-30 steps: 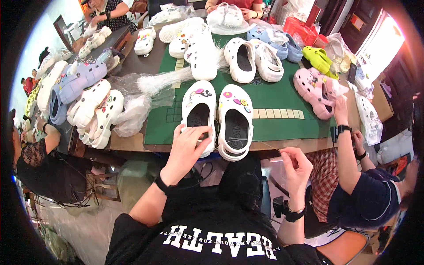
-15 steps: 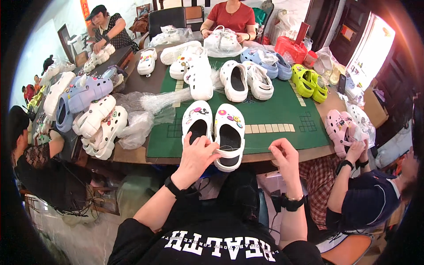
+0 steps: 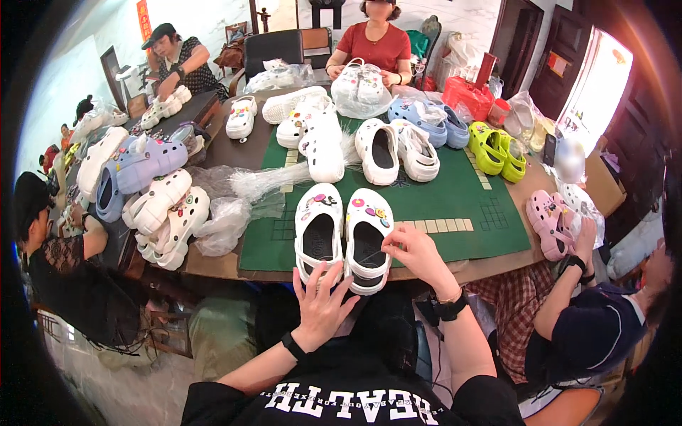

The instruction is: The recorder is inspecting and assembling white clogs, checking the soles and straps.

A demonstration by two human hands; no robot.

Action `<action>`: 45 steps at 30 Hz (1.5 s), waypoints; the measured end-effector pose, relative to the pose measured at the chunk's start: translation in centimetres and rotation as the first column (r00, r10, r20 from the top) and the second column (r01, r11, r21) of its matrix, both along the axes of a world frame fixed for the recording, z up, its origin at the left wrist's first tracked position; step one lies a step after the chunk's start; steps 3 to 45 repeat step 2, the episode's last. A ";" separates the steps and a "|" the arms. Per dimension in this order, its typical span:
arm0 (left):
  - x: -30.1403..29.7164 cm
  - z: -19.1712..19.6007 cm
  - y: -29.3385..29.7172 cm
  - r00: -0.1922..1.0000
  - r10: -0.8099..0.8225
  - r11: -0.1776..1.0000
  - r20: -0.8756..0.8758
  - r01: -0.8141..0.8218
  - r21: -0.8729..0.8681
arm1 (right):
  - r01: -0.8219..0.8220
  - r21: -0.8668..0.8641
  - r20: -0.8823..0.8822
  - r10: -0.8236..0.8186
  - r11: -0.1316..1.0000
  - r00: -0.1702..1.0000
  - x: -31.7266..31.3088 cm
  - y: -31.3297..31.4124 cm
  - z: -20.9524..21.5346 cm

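Item: pair of white clogs [image 3: 343,236] with coloured charms, sitting side by side at the near edge of the green mat [image 3: 455,206] on the surface, at 12 o'clock from your chest.

Left hand [image 3: 321,302]: you are now spreading it wide open at the heel of the left clog, fingers [image 3: 312,277] splayed and gripping nothing; a second ago they were pinched together on that heel rim. The touch looks light, and I cannot tell whether the fingertips actually press the heel.

Right hand [image 3: 419,254]: you are now resting it on the outer edge of the right clog, at 3 o'clock from the pair, fingers loosely curled, nothing visibly held. Earlier it was hanging below the surface edge.

Reading: the pair is staying put while both hands are closing in, so you appear to be settling or checking it.

Nearby: clear plastic bags [image 3: 227,220] at 9 o'clock; pink clogs [image 3: 548,221] at 3 o'clock under a co-worker's hand.
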State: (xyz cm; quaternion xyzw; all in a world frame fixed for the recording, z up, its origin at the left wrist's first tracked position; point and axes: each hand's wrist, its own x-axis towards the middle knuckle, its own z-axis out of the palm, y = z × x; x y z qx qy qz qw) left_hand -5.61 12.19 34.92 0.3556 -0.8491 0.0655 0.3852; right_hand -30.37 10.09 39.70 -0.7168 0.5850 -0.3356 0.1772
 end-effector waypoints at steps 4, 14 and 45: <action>-0.2 0.0 -0.6 0.991 0.063 0.994 0.115 -0.073 0.085 | -0.018 0.115 0.059 0.012 0.993 0.998 0.0 0.1 -0.3; -0.2 0.0 -0.6 0.991 0.063 0.994 0.115 -0.073 0.085 | -0.018 0.115 0.059 0.012 0.993 0.998 0.0 0.1 -0.3; -0.2 0.0 -0.6 0.991 0.063 0.994 0.115 -0.073 0.085 | -0.018 0.115 0.059 0.012 0.993 0.998 0.0 0.1 -0.3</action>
